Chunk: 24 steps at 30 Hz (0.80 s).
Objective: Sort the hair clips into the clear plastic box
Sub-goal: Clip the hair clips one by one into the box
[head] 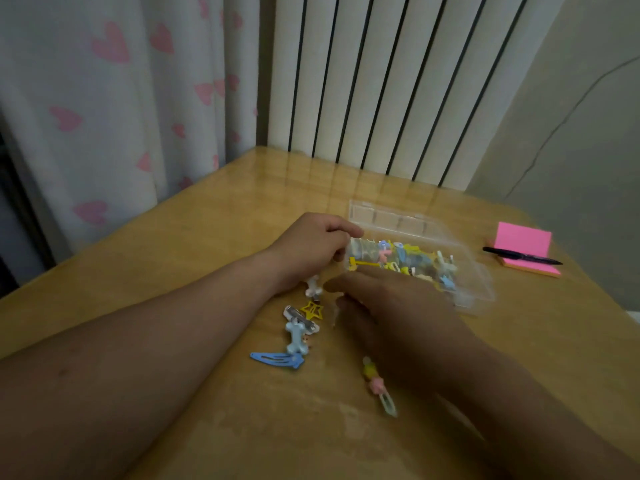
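I see the left hand (pixel 313 247) with fingers curled round the end of the clear plastic box (pixel 479 284), mid-table (pixel 207 237) and part-filled. The right hand (pixel 391 317) is blurred and masks the box's near wall; I cannot tell its finger state. Loose hair clips (pixel 277 360) lie between the wrists.

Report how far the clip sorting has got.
Done: many clips lie in the box. In hand: left hand holds the box's end; right hand is blurred, its grip unclear. Left: white clip, star clip, bone clip, blue clip, beaded clip on the table.
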Each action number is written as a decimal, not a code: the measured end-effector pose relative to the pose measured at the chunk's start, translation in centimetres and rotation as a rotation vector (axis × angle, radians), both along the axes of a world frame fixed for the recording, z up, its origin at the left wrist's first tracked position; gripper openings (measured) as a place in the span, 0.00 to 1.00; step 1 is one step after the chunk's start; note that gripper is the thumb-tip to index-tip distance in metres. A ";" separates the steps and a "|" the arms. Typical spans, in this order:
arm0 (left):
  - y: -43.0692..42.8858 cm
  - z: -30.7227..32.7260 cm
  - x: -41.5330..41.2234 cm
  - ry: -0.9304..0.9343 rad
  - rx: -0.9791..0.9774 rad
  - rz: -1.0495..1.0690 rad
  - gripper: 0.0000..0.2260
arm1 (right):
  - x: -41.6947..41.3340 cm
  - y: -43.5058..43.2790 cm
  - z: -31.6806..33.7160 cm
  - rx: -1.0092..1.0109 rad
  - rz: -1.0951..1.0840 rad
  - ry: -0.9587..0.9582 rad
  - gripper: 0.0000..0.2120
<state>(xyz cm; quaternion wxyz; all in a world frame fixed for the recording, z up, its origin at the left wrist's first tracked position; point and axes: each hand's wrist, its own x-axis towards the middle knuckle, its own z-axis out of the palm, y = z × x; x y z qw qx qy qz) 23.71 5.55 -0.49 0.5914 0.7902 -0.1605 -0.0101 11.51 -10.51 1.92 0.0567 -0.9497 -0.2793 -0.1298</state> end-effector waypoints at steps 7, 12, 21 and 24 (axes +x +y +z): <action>0.5 0.4 0.1 0.027 0.010 -0.045 0.14 | 0.6 1.2 -0.4 -0.184 -0.022 0.084 0.27; 0.7 0.3 0.0 -0.003 0.033 -0.045 0.13 | 0.3 -0.3 -0.2 -0.065 -0.022 0.080 0.16; 0.5 0.4 -0.3 -0.020 0.041 -0.034 0.13 | -0.2 0.1 0.1 0.010 -0.081 0.054 0.06; 0.4 0.4 -0.3 -0.030 0.041 -0.033 0.13 | -0.3 -0.2 0.3 0.025 -0.122 0.119 0.16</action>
